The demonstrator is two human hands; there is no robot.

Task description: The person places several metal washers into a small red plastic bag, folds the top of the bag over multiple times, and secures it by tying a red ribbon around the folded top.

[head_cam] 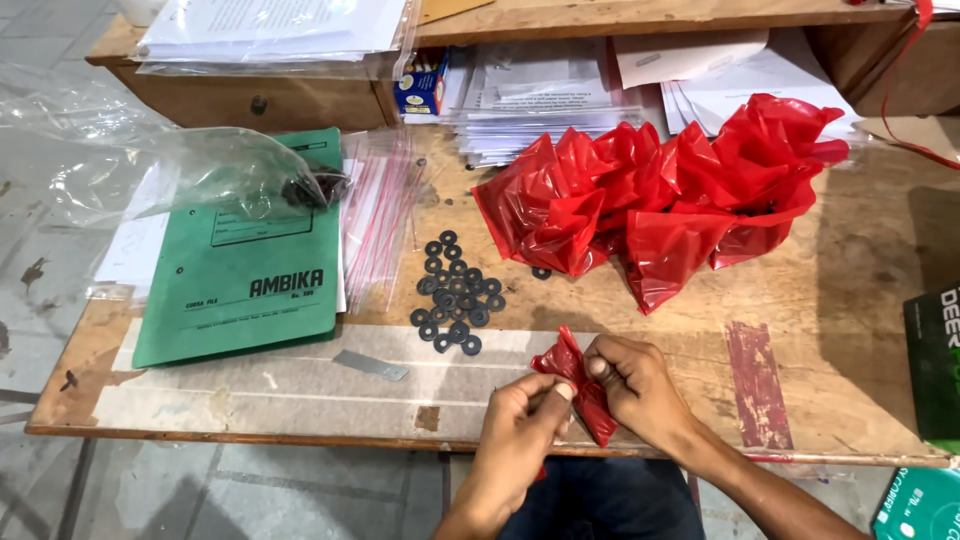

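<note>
Risks first: the clear plastic bag at far left is thin and crinkly, draped half off the table edge, so a nudge could probably drag it and the dark bits inside it off. The green card file is flat, matte and stable. Beside it the clear zip pouches with red strips are slick and fanned, likely to slide. The black washers, small flat rings, lie loose on the worn wooden table, near the front edge; a sweep of a wrist could scatter them. The left hand and right hand both pinch the small red plastic pouch, fingertips closed on its top, held just above the table's front edge. The film is thin and glossy, so a hard pull might tear it or spill whatever is inside; contents not visible. Behind, a heap of red pouches, crumpled and shiny, sits loosely piled and could slump.
</note>
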